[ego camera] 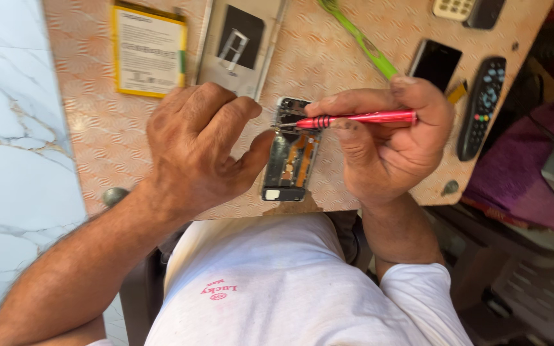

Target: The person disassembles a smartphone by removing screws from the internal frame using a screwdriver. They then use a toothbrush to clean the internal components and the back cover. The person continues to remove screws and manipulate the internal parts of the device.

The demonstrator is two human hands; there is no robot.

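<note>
An opened phone [292, 157] with its back off lies on a small patterned table [328, 51], showing orange ribbon cables inside. My left hand [197, 147] rests on the table against the phone's left side, thumb touching its edge. My right hand [389, 138] grips a red screwdriver [360, 118] held level, its tip on the upper part of the phone.
A yellow-edged flat battery [149, 50] and a grey phone back cover [238, 41] lie at the table's far side. A green pry tool [360, 40], a small black phone [436, 63], a black remote [482, 106] and other handsets [468, 9] lie to the right. Marble floor on the left.
</note>
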